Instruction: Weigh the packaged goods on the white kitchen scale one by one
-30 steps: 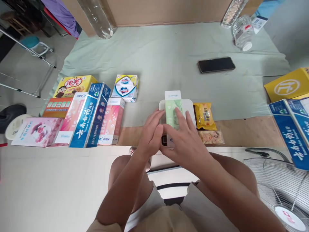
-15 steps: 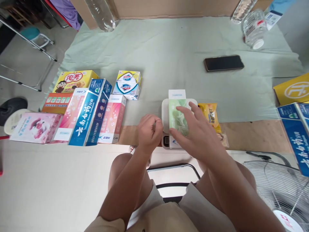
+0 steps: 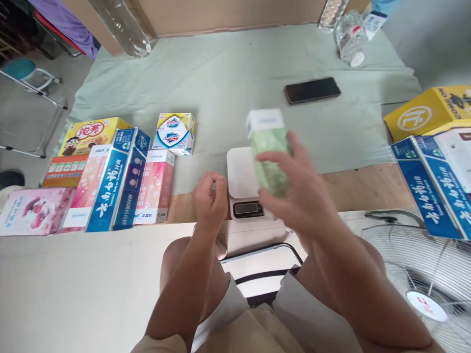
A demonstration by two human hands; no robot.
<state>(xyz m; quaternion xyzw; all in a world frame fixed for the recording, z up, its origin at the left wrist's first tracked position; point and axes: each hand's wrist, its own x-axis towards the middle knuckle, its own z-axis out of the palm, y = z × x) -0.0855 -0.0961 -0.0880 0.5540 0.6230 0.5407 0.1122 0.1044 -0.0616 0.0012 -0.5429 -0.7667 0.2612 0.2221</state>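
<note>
My right hand [image 3: 300, 184] grips a green and white carton [image 3: 270, 147] by its sides, fingers on one edge and thumb on the other. The carton is tilted and slightly blurred, raised over a white kitchen scale [image 3: 241, 171]. The scale's dark display [image 3: 246, 209] faces me at the front, with no digits readable. Just left of the scale, my left hand [image 3: 211, 198] rests closed in a loose fist at the table edge, nothing visible in it. My right hand and the carton cover the scale's right side.
At left stand pink cartons [image 3: 154, 184], blue toothpaste boxes [image 3: 110, 186], a yellow snack box [image 3: 91, 135] and a soap pack [image 3: 174, 135]. A phone [image 3: 312, 90] lies behind the scale. More blue boxes [image 3: 427, 189], a yellow box [image 3: 419, 115] and a fan [image 3: 408, 274] are right.
My right hand has closed on the green carton and lifted it off the scale, baring the plate and display. My left hand stays in a fist. The view has shifted to the right.
</note>
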